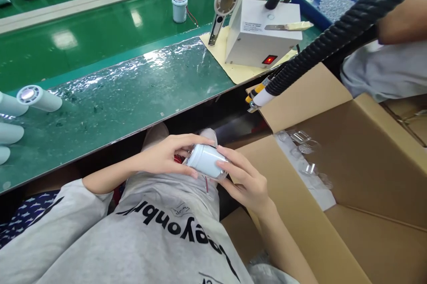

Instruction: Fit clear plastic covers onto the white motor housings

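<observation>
Over my lap I hold a pale blue cylindrical motor (206, 159) with a clear plastic cover around at least one end. My left hand (167, 155) grips its left end, thumb and fingers on opposite sides. Curled round the right end, my right hand (245, 177) presses its fingertips on the side. A short red wire hangs just beneath the motor. Part of the left end is hidden by my fingers. To the left, on the green work surface (133, 93), lies a light cylinder with a round vented end (42, 98).
An open cardboard box (373, 173) with clear plastic caps (305, 146) stands at right. Above it hangs a black corrugated hose (320, 48). A white device box (263, 35) carries a knife. Another motor (179, 8) stands on the green belt (100, 22). A co-worker's arm (403, 17) is at right.
</observation>
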### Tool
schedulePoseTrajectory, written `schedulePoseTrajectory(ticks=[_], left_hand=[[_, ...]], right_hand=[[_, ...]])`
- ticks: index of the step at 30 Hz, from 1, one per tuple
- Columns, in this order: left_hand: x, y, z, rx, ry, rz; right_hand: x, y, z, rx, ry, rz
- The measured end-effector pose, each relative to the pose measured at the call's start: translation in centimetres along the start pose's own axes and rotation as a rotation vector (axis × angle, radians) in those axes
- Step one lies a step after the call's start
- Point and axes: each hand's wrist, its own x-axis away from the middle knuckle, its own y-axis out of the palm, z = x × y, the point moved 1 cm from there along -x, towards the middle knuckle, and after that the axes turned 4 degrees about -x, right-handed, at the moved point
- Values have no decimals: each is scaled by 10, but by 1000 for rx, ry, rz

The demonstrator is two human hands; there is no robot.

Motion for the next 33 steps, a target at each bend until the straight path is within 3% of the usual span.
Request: schedulePoseTrajectory(ticks=[6,14,18,23,26,29,33], left_hand=[[1,-1,-3,-1,91,7],[-9,-4,-11,161,-9,-25],[-48,-5,-36,332,-40,-20],[-127,2,-62,393,-132,60],[-160,4,-68,357,-151,40],[-171,0,-67,314,-161,18],[-164,-10,-62,259,-165,10]], right_hand=[[1,2,-3,3,-72,62],[7,5,6,14,-70,128],[27,19,34,43,26,318],[52,41,88,-7,408,714],[55,46,112,-156,519,857],[51,46,125,-235,533,905],[46,45,133,-267,463,843]])
